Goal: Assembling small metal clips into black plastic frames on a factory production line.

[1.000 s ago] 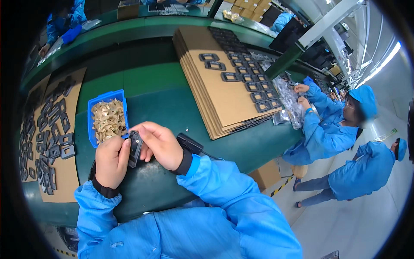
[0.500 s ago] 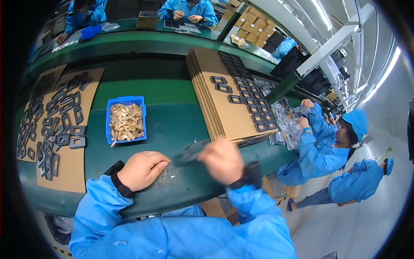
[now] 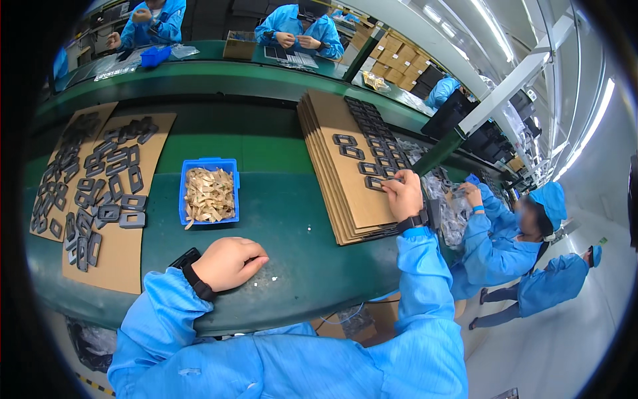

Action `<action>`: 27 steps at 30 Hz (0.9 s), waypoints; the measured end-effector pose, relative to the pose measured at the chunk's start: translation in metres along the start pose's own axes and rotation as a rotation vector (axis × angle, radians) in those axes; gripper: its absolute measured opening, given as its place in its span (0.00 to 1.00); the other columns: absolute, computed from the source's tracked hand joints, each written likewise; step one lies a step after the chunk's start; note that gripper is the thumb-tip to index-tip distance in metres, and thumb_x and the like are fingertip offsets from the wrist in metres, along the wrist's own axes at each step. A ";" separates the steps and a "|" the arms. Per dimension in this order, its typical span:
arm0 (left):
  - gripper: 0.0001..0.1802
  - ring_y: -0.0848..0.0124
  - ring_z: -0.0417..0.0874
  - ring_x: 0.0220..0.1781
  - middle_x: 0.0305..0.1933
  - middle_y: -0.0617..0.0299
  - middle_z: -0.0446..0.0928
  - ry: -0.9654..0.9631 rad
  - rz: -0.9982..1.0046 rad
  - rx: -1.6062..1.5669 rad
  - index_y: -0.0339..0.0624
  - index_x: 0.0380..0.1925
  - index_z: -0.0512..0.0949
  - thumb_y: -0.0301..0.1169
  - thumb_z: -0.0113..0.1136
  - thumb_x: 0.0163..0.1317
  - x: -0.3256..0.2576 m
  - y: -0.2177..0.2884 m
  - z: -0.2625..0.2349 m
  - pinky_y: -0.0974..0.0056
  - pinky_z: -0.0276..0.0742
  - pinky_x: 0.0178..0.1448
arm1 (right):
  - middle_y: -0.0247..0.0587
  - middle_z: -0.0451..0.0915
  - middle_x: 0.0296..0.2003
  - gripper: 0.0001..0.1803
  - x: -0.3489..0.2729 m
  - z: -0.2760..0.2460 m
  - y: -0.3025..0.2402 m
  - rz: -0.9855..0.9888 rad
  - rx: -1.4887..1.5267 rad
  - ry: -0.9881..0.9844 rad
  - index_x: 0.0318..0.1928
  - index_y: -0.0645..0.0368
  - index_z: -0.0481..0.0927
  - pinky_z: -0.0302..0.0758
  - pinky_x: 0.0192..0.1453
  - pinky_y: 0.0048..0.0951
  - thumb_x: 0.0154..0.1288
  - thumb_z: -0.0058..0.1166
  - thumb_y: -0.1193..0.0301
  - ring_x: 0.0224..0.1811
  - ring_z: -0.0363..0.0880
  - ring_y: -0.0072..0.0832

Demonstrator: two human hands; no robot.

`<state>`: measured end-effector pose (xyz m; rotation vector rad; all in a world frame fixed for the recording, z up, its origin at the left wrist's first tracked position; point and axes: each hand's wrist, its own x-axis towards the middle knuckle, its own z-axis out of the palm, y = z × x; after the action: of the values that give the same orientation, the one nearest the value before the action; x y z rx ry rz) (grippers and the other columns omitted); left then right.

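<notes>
the right hand touches a black frame on stacked cardboard, grip unclear; the left hand rests on the green table, fingers bunched narrow.

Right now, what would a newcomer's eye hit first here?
Probably the bright blue bin of gold-coloured strips, left of centre on the green bench. Then the rows of black frames on the cardboard stack to its right, with the right hand at the near end. Third, jumbled dark frames on cardboard sheets, far left.
</notes>
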<state>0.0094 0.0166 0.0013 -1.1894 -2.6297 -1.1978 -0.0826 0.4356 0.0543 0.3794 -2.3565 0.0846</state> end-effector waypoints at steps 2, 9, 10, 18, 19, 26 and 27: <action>0.09 0.54 0.84 0.39 0.35 0.53 0.84 0.000 -0.022 0.001 0.38 0.34 0.83 0.32 0.59 0.64 -0.002 -0.002 0.000 0.55 0.79 0.44 | 0.39 0.75 0.36 0.07 -0.007 -0.003 -0.020 0.032 0.005 0.088 0.31 0.50 0.87 0.74 0.41 0.40 0.51 0.64 0.77 0.41 0.75 0.40; 0.09 0.52 0.83 0.37 0.33 0.51 0.82 -0.013 0.005 0.008 0.39 0.33 0.83 0.33 0.59 0.64 0.002 0.000 0.005 0.53 0.78 0.42 | 0.43 0.77 0.33 0.04 -0.045 -0.014 -0.047 -0.018 0.122 0.015 0.32 0.59 0.82 0.73 0.42 0.41 0.54 0.60 0.80 0.39 0.75 0.44; 0.09 0.52 0.83 0.37 0.33 0.51 0.82 -0.018 0.002 0.017 0.39 0.33 0.83 0.34 0.59 0.63 0.002 0.000 0.005 0.53 0.78 0.42 | 0.43 0.78 0.33 0.04 -0.043 -0.017 -0.047 -0.009 0.151 0.015 0.32 0.59 0.82 0.73 0.43 0.41 0.55 0.59 0.80 0.39 0.75 0.44; 0.06 0.52 0.83 0.39 0.35 0.52 0.82 -0.013 -0.048 0.029 0.39 0.35 0.82 0.27 0.57 0.62 -0.001 -0.002 0.012 0.54 0.78 0.44 | 0.43 0.84 0.28 0.04 -0.080 -0.022 -0.123 -0.088 0.591 -0.122 0.33 0.57 0.86 0.80 0.35 0.37 0.55 0.63 0.77 0.31 0.84 0.41; 0.07 0.52 0.83 0.40 0.36 0.52 0.82 -0.015 -0.071 -0.002 0.39 0.36 0.81 0.24 0.55 0.60 0.000 -0.004 0.013 0.53 0.78 0.45 | 0.40 0.83 0.26 0.03 -0.083 -0.019 -0.138 -0.172 0.626 -0.111 0.32 0.56 0.86 0.79 0.32 0.37 0.55 0.65 0.75 0.28 0.83 0.39; 0.10 0.50 0.82 0.43 0.40 0.49 0.82 0.141 0.135 0.092 0.36 0.37 0.80 0.17 0.56 0.54 0.020 0.013 0.020 0.53 0.78 0.47 | 0.44 0.80 0.29 0.12 -0.056 0.033 -0.192 -0.254 1.017 -0.288 0.35 0.58 0.83 0.75 0.44 0.41 0.58 0.64 0.63 0.37 0.79 0.42; 0.11 0.49 0.82 0.42 0.39 0.48 0.81 0.211 0.162 0.106 0.35 0.37 0.80 0.16 0.57 0.53 0.014 0.015 0.016 0.53 0.78 0.46 | 0.45 0.80 0.28 0.10 -0.047 0.040 -0.202 -0.261 1.104 -0.313 0.32 0.57 0.81 0.75 0.39 0.43 0.59 0.63 0.63 0.35 0.79 0.44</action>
<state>0.0139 0.0419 0.0041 -1.1611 -2.3631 -1.0767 -0.0173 0.2474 -0.0165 1.2792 -2.3153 1.2968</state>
